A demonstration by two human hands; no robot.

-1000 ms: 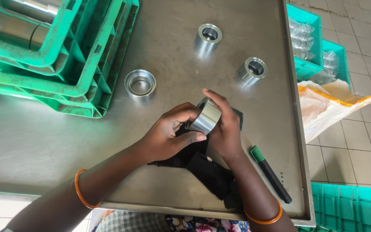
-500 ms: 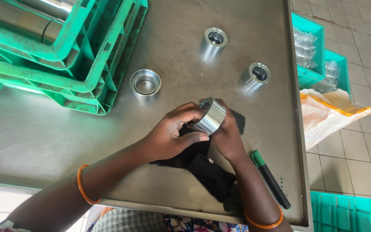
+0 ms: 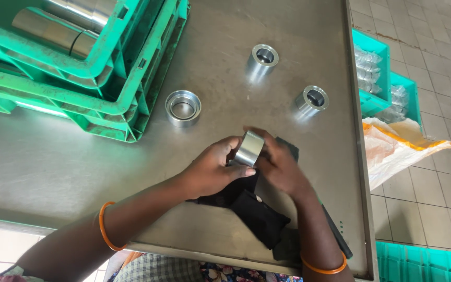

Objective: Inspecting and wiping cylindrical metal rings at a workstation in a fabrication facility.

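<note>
Partly hidden: the black cloth (image 3: 259,216) under both hands, only its lower folds show, trailing toward the near edge of the table (image 3: 79,172). Dark pen-like object (image 3: 337,232) by the right forearm is mostly covered; can't tell what it is exactly.

Left hand (image 3: 212,169) has its fingers curled around the metal ring (image 3: 249,149), thumb pressed on its near side. Right hand (image 3: 280,167) cups the same ring from the other side, fingertips on its top edge; slightly motion-blurred, so exact finger contact is hard to read. Ring is held tilted just above the cloth, mid-table, nearer the near edge than the far one.

Count of loose metal parts on the table: 3.
- wide shallow ring (image 3: 183,107), beside the crates, left of centre
- short sleeve (image 3: 262,57) toward the far edge
- second short sleeve (image 3: 311,100) near the right edge

Green plastic crates (image 3: 105,73): at least 2 stacked at the far-left corner, cut off by the frame; steel cylinders (image 3: 66,28) inside, count unclear.

Off the right edge, on the tiled floor: teal bins (image 3: 382,102) holding clear-wrapped parts (image 3: 369,65), contents too small to make out, plus a white sack with orange trim (image 3: 398,149). Another teal crate (image 3: 426,263) is cut off at bottom right.

Orange bangles: 2, one per wrist (image 3: 105,227).
</note>
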